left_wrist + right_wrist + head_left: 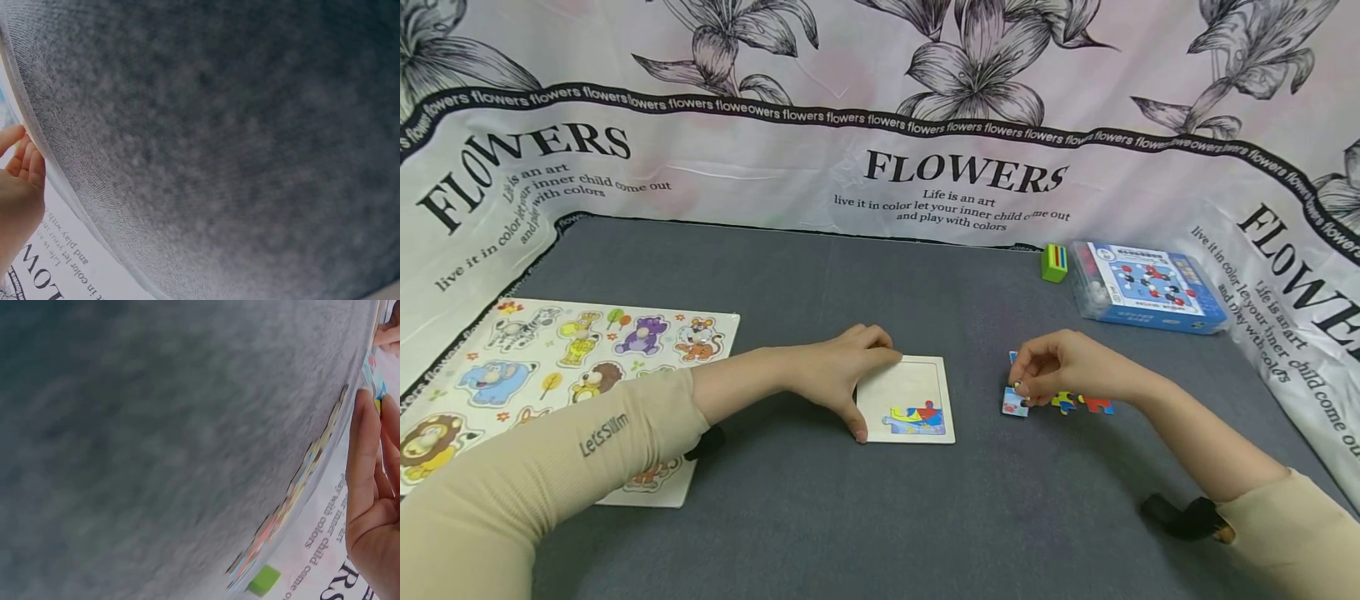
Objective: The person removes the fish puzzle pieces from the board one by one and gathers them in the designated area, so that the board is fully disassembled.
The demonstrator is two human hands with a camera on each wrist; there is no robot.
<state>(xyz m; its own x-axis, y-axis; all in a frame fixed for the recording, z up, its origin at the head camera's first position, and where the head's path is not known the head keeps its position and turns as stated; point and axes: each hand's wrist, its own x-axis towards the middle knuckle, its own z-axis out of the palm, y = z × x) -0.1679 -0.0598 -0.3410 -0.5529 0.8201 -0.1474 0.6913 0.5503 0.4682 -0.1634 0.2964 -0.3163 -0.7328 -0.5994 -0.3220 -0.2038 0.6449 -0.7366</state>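
Observation:
A small square puzzle tray [898, 387] lies flat on the table, with several joined pieces [921, 419] in its lower right part. My left hand [842, 371] grips the tray's left side, thumb at the near corner and fingers at the far one. To the right of the tray, my right hand [1063, 367] pinches a small puzzle piece [377, 405], mostly hidden by the fingers. A light blue piece [1014, 403] shows just below those fingertips. Under and beside the right hand lie loose pieces, among them a yellow piece [1063, 402] and a red piece [1099, 406].
A large animal puzzle board [550, 379] lies at the left, partly under the left forearm. At the back right stand a green block [1054, 263] with coloured stripes and a blue clear-sided box [1150, 287]. A flower-printed cloth [955, 179] borders the dark table.

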